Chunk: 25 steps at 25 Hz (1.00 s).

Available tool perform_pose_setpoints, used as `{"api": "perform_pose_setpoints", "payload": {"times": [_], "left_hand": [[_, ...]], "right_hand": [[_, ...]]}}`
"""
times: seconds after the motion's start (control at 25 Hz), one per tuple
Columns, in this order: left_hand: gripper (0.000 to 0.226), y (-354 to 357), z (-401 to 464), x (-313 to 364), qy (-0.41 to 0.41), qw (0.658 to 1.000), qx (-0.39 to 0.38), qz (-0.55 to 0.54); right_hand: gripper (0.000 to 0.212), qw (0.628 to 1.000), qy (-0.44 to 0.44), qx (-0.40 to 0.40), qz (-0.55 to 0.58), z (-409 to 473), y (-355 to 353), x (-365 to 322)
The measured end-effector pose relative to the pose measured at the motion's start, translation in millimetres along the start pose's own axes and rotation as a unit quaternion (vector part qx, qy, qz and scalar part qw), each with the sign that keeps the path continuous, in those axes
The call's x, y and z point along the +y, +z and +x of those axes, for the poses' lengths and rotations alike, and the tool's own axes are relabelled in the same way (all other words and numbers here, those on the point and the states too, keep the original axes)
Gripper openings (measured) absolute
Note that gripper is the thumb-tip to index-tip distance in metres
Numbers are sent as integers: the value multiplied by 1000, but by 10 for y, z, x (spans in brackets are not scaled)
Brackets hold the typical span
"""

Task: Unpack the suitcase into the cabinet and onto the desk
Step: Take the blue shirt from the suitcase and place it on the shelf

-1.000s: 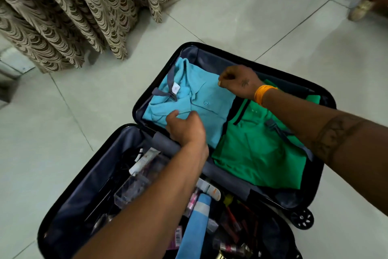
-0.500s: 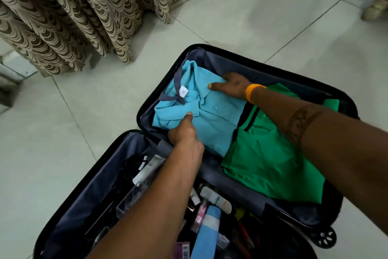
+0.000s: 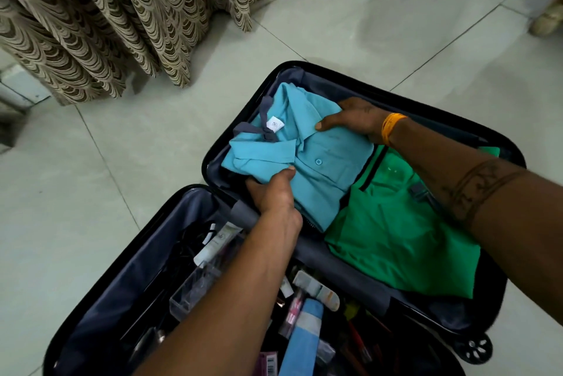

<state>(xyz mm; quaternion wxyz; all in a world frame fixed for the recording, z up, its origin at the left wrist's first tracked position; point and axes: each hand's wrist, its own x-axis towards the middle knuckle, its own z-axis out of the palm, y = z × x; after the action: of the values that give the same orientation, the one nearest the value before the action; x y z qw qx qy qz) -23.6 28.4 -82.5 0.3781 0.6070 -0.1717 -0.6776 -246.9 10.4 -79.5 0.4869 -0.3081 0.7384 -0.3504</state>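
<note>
On the pale tiled floor (image 3: 335, 25) beside a patterned curtain (image 3: 122, 10), the open suitcase (image 3: 502, 144) holds a green shirt (image 3: 405, 232) and a blue shirt (image 3: 316, 147), gripped at opposite edges by the left hand (image 3: 271, 190) and right hand (image 3: 353, 120).

Fingers of the left hand (image 3: 271, 193) and of the right hand (image 3: 353, 120) tucked under the blue shirt (image 3: 307, 156), out of sight. Green shirt (image 3: 405, 238) partly covered by the right forearm. Toiletries (image 3: 307, 308) cut by the bottom edge, too jumbled to name. Suitcase (image 3: 475, 132) corner cropped below. Pale thing (image 3: 548, 22) at the right edge, blurred, not recognisable.
</note>
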Motion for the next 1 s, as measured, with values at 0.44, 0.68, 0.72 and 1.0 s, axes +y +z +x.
{"api": "perform_pose_setpoints", "payload": {"times": [0.44,0.68,0.72,1.0], "left_hand": [[24,-107,-836,475,-78,994,-30,77],[30,-266,-1703,1389,-34,976,-142,161],[31,-249,-1892,1584,-23,971,-151,183],[37,86,-3638,2894,28,938,-220,268]], "right_hand": [[39,985,-6,150,79,-1265,-76,-298],[28,961,20,188,202,-2403,-183,-997],[26,956,15,195,219,-2610,-218,-1142],[23,930,34,228,285,-4352,-766,-2426]]}}
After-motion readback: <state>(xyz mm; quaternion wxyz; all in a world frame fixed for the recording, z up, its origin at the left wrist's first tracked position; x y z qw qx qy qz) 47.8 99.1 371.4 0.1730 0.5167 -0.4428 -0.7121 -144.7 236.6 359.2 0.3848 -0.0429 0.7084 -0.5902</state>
